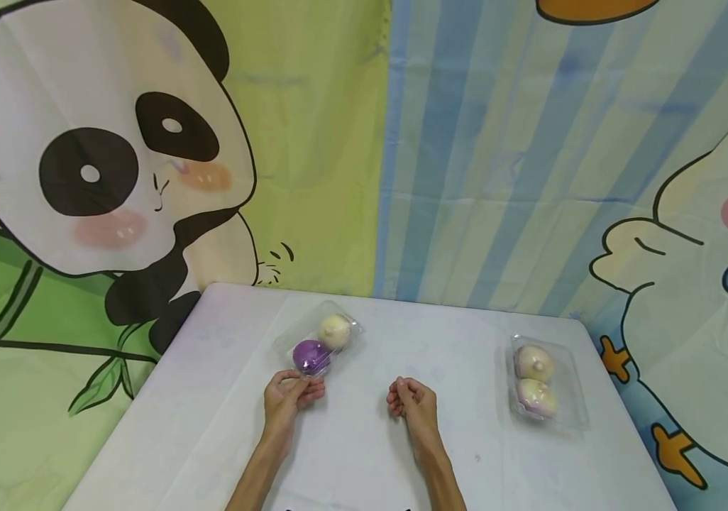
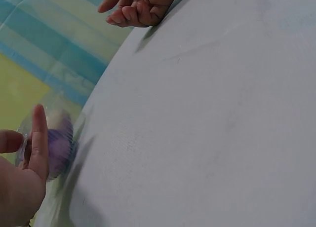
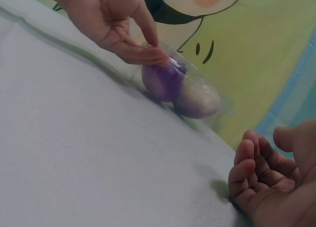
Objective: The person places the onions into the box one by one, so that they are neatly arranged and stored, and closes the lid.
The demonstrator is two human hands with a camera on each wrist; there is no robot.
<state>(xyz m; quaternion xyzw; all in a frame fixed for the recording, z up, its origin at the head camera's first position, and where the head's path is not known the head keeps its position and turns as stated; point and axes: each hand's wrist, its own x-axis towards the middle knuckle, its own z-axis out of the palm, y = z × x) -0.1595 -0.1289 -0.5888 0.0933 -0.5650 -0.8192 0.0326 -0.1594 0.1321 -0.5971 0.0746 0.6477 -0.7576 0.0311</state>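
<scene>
At the near end of a clear plastic box (image 1: 291, 336), my left hand (image 1: 282, 406) pinches its edge between thumb and fingers. Inside lie two round, onion-like pieces: a shiny purple one (image 1: 311, 357) close to the hand and a cream one (image 1: 335, 331) behind it. In the right wrist view, both pieces (image 3: 197, 99) look purple and cream through the plastic, and the box seems tilted. My right hand (image 1: 420, 415) is over the table to the right, its fingers loosely curled and holding nothing.
A second clear plastic box (image 1: 570, 390) stands on the right of the white table (image 1: 453, 369), holding two cream-and-purple round pieces (image 1: 535, 363). Printed curtains (image 1: 313, 142) with a panda and another cartoon figure hang behind the table's back edge.
</scene>
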